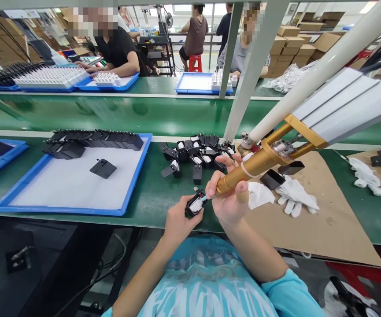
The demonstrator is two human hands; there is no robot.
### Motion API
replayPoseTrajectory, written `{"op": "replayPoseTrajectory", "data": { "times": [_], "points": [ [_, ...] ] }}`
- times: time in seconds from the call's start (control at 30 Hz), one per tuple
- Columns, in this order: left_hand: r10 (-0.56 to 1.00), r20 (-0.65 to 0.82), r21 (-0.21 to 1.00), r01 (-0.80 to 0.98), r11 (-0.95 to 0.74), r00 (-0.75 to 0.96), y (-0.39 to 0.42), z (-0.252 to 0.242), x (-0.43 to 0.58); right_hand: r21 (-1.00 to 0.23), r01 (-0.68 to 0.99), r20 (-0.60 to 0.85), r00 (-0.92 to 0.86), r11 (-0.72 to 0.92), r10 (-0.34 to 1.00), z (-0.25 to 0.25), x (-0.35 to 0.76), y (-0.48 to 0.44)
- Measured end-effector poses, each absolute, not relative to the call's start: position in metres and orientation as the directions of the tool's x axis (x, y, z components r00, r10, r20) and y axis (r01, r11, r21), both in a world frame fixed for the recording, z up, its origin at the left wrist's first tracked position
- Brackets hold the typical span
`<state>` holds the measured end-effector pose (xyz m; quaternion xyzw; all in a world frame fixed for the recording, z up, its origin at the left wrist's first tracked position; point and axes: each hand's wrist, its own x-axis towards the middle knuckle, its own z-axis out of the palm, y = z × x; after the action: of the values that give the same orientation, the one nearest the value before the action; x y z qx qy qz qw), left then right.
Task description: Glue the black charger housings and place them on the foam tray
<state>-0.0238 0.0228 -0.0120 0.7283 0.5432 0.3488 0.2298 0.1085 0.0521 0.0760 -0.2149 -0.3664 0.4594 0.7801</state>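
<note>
My left hand point(178, 222) grips a small open black housing point(190, 210) with white material inside, just above the bench's front edge. In my right hand point(231, 200) is the lower end of a gold-coloured tool point(248, 171), which slants down from the upper right. The tool's thin pale tip point(205, 198) reaches the housing's opening; the exact contact point is too small to make out. Behind my hands lies a pile of black housings point(195, 152), several with white material showing.
A blue-rimmed tray point(134, 176) at left holds a row of black units and a single one point(103, 168). Cardboard point(329, 211) at right bears white gloves point(296, 196). A white post point(259, 57) rises behind the tool. People sit across the green line.
</note>
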Motion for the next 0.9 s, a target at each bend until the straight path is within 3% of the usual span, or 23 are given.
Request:
{"op": "replayPoseTrajectory", "data": {
  "times": [0.4, 0.53, 0.73, 0.9],
  "points": [
    [0.928, 0.342, 0.784, 0.499, -0.369, 0.150, 0.025, -0.013, -0.016, -0.653, -0.603, 0.408, 0.230, 0.458, 0.883, 0.079, 0.099, 0.048],
    [0.921, 0.324, 0.770, 0.505, -0.390, 0.216, 0.028, -0.011, -0.020, -0.603, -0.643, 0.409, 0.260, 0.473, 0.875, 0.079, 0.100, 0.049],
    [0.936, 0.084, 0.782, 0.560, -0.274, 0.341, 0.040, -0.018, -0.058, -0.640, -0.571, 0.398, 0.326, 0.514, 0.857, 0.077, 0.107, 0.054],
    [0.855, -0.102, 0.882, 0.444, -0.159, 0.508, 0.061, -0.012, -0.077, -0.685, -0.498, 0.384, 0.373, 0.532, 0.844, 0.074, 0.117, 0.055]
  ]
}}
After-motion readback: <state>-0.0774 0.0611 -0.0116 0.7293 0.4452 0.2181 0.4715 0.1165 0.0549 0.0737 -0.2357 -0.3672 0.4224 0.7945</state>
